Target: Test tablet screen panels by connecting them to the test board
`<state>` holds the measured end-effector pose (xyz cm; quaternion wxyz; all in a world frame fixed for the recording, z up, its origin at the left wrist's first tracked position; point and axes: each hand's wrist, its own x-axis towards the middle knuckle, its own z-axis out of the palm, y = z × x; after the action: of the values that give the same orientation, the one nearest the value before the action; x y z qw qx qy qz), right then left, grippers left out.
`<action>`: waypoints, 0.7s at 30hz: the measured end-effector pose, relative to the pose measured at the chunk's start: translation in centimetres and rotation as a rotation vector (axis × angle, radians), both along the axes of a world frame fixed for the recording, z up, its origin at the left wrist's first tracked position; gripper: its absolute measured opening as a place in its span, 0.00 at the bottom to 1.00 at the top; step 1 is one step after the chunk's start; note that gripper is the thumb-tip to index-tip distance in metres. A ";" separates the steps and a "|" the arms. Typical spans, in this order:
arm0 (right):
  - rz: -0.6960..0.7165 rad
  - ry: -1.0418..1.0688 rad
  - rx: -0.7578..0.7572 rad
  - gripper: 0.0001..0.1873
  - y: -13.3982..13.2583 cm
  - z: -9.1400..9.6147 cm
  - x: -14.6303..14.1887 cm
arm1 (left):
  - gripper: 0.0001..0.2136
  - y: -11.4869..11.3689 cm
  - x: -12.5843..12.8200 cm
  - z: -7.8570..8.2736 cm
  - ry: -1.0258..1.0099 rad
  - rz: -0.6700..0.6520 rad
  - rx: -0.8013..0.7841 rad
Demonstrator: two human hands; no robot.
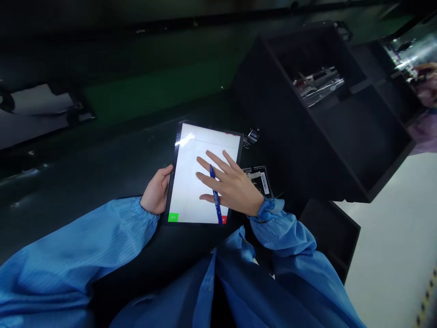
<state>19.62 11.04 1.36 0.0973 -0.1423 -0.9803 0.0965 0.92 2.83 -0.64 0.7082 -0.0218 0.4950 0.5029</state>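
Tablet (191, 182): lies flat on the dark table (102, 168), close to the person, screen lit white. A green button (173, 217) sits at its lower left corner and a red button (224, 219) at its lower right.
Left hand (156, 193): closed around the tablet's left edge, thumb on the bezel.
Right hand (235, 187): spread flat over the screen with fingers (211, 161) fanned (touching the glass or just above it, I cannot tell).
Pen (215, 200): blue, wedged between 2 fingers of the right hand. Its lower end lies just beside the red button.
Nearby: a barcoded card (261, 180) just beside the right wrist, a small counter (251, 135) by the tablet's top right corner, and a black bin (341, 136) holding bagged parts (317, 84). Another person's hand (426, 75) is at the far right, well apart.
Risk 1: a stray tap seems likely, since several fingertips over the glass could register at once.
Risk 2: the pen end or the heel of the palm could press the red button, as both are so near it.
Risk 3: the pen could slip and strike the screen, as I judge only 2 fingers pinch it.
Risk 4: the right cuff could sweep the card off its spot.
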 end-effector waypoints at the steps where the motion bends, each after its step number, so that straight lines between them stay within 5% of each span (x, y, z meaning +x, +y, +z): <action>1: -0.018 0.054 0.006 0.14 -0.2 -0.5 0.3 | 0.24 0.0 0.0 0.0 0.004 0.016 -0.014; 7: -0.177 0.428 -0.094 0.06 -0.6 0.1 2.2 | 0.19 0.2 0.0 0.0 0.017 0.098 -0.069; 11: -0.541 0.579 -0.063 0.08 0.6 0.8 5.6 | 0.18 0.5 -0.4 0.3 0.046 0.173 -0.095; 14: -0.729 0.516 -0.064 0.07 1.6 -1.1 8.6 | 0.17 0.6 -0.9 0.3 0.050 0.262 -0.088; 21: -0.748 0.455 -0.082 0.08 1.9 -5.9 11.3 | 0.14 0.1 -1.9 -0.9 0.042 0.289 -0.032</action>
<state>30.90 12.93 -4.54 0.3331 -0.4664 -0.8103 0.1223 -0.98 2.97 -1.53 0.6174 -0.0935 0.5094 0.5921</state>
